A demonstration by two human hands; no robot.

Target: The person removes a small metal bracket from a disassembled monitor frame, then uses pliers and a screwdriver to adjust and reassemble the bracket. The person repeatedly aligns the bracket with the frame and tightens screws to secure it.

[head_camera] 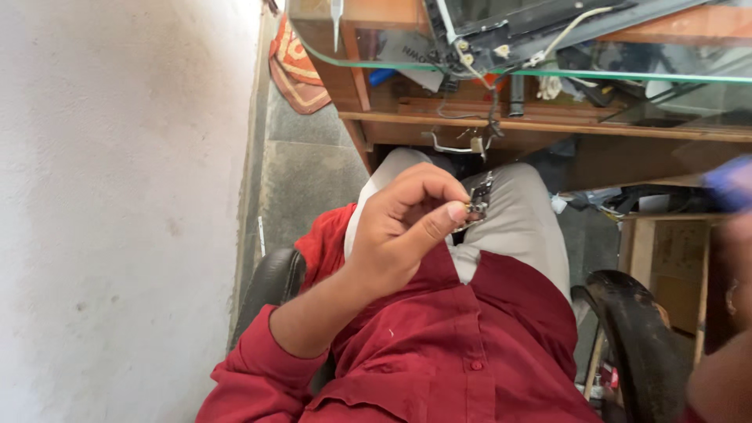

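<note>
My left hand (407, 227) is raised over my lap, fingers curled, pinching a small dark electronic part (476, 208) with metal bits between thumb and fingertips. My right hand (732, 235) is a blur at the right edge of the view, with something blue-purple (728, 182) at its top; whether it holds that I cannot tell. I am seated in a red shirt and light grey trousers.
A glass-topped wooden desk (548, 74) runs across the top, bearing a dismantled dark device (509, 27) with loose wires. Black chair armrests (634, 329) flank me. A pale wall (117, 211) fills the left side, with an orange mat (294, 66) on the floor.
</note>
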